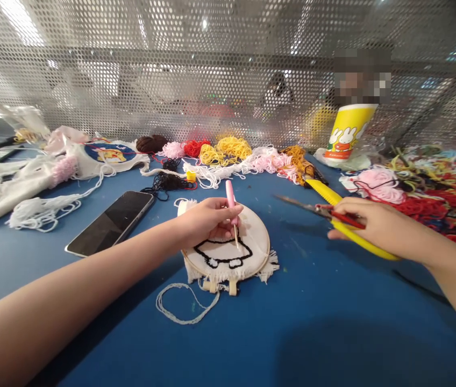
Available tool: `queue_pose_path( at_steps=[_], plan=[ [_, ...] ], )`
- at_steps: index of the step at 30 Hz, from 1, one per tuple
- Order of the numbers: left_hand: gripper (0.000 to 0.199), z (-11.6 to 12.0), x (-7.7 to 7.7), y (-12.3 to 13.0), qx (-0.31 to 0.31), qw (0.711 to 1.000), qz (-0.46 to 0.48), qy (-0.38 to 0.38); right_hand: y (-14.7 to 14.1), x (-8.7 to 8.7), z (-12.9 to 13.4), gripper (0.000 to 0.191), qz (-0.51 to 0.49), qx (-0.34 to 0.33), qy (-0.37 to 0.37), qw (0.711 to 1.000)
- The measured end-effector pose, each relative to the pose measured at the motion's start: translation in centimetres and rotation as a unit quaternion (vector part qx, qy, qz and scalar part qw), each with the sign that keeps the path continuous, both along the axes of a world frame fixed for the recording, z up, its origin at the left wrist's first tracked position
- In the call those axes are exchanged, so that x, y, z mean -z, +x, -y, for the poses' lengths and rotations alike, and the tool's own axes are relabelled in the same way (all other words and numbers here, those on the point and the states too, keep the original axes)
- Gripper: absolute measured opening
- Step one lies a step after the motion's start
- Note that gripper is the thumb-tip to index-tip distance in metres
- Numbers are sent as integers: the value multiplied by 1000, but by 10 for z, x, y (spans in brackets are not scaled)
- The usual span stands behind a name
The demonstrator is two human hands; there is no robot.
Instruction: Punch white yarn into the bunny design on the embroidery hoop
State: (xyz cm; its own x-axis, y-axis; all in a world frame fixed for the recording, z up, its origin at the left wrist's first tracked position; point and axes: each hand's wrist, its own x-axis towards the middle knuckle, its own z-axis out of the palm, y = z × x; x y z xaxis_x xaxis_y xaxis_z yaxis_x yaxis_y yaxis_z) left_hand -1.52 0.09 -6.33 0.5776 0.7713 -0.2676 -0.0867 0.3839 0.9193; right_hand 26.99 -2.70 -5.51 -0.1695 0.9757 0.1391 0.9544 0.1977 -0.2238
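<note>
My left hand (214,217) is closed round a pink punch needle pen (231,199), its metal tip pointing down over a round embroidery hoop (269,244). White cloth in the hoop carries a black yarn outline (248,248) with two small white patches at its lower edge. Off to the right of the hoop, my right hand (353,217) grips scissors (304,204) with red handles, blades pointing left. A long yellow tool (325,192) passes by the same hand; whether the fingers hold it too is unclear. White yarn (163,306) loops below the hoop.
A black phone (111,223) lies left of the hoop. Yarn bundles (228,150) line the back of the blue table (212,349), before a perforated metal screen (171,80). A yellow cup (351,131) stands back right; a tangled yarn pile (425,209) lies at right.
</note>
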Motion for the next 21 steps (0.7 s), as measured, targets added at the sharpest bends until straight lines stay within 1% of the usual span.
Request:
queue_pose_path(
  at_steps=[2,4,7,9,11,14,15,16,17,18,20,21],
  plan=[
    [11,1,0,0,-3,1000,-1,14,11,4,-9,23,58,92,12,994],
    [16,1,-2,0,-4,999,-2,33,18,6,-13,30,81,128,15,988],
    [20,4,-8,1,2,998,-5,66,21,4,-10,34,79,133,29,988],
    [20,7,-15,2,7,996,-13,93,17,1,-6,29,71,128,50,988],
    [18,11,-23,3,13,992,-22,121,7,-4,-2,24,56,118,74,989],
    [15,17,-36,6,36,987,-30,153,-23,-11,0,24,12,80,81,993],
    [15,19,-39,6,47,985,-33,164,-35,-15,1,26,-9,52,65,996],
    [15,20,-43,7,58,982,-38,178,-47,-18,2,27,-40,11,39,998],
    [15,20,-46,7,66,978,-44,193,-60,-23,3,28,-126,-47,-12,991],
    [15,21,-48,7,72,974,-50,209,-71,-28,3,29,-198,-87,-47,975],
    [16,21,-52,8,80,966,-63,239,-90,-38,3,30,-302,-134,-91,939],
    [16,20,-53,7,84,962,-71,252,-97,-44,1,32,-352,-153,-107,917]
  ],
)
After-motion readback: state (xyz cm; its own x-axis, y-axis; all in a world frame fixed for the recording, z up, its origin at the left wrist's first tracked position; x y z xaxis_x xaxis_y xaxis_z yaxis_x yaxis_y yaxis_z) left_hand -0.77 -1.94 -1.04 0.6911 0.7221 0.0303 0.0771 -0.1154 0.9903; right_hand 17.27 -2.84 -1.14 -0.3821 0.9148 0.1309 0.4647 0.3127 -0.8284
